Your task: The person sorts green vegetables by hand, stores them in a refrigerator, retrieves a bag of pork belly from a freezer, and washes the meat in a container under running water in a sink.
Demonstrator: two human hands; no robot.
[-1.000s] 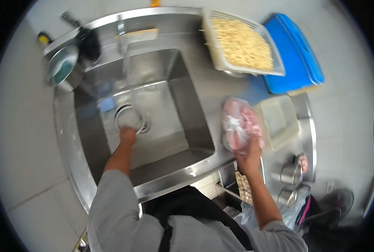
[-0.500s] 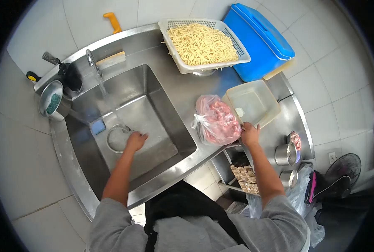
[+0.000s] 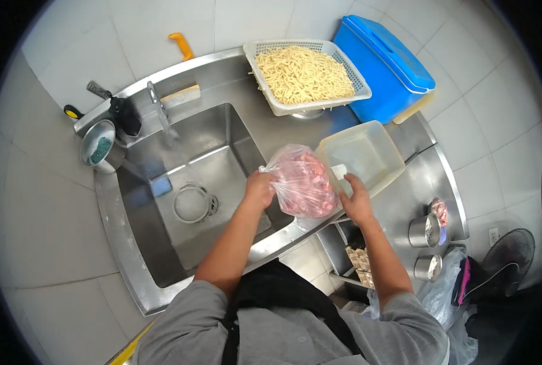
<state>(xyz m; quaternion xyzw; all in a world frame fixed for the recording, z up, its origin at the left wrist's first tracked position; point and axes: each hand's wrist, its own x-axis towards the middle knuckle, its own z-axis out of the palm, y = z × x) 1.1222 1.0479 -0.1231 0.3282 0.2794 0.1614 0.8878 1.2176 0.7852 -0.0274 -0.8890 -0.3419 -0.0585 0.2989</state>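
Note:
A clear plastic bag [image 3: 301,182] of pink raw meat pieces rests at the counter's front edge, beside the sink. My left hand [image 3: 260,189] is closed around its gathered, tied neck. Just right of the bag stands a translucent plastic container [image 3: 377,149], with a small white piece [image 3: 339,171] at its left side. My right hand [image 3: 357,202] grips the container's near wall, fingers over the rim and thumb toward the bag. In the sink [image 3: 222,131] lies a round metal ring-shaped item [image 3: 191,202], apart from both hands.
Water runs from the faucet [image 3: 157,100]. A basket of noodles [image 3: 269,104] and a blue cooler box [image 3: 383,70] stand at the back. Metal pots [image 3: 424,231] are at the right, a metal bowl [image 3: 102,145] at the sink's left. A blue sponge [image 3: 161,186] lies in the sink.
My left hand has left the ring-shaped item in the sink, moved right and taken hold of the bag's neck. The bag has shifted slightly left. My right hand stays by the container.

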